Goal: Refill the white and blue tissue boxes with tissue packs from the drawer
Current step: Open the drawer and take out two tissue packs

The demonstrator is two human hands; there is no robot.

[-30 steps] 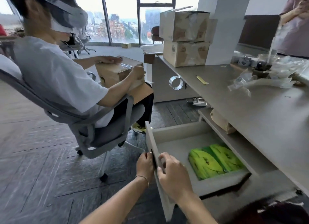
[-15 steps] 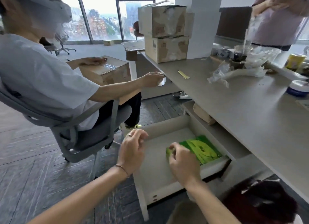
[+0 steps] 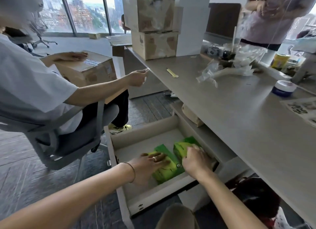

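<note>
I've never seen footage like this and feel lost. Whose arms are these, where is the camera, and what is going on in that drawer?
The camera sits on a person's head and looks down, so the two bare arms are that person's own. The left hand lies on one green tissue pack, and the right hand on another green pack. Both packs lie in the open drawer under a long desk. Neither pack looks lifted yet. On the desk stand cardboard boxes, crumpled plastic wrap and a small blue jar. Another person sits to the left.
</note>
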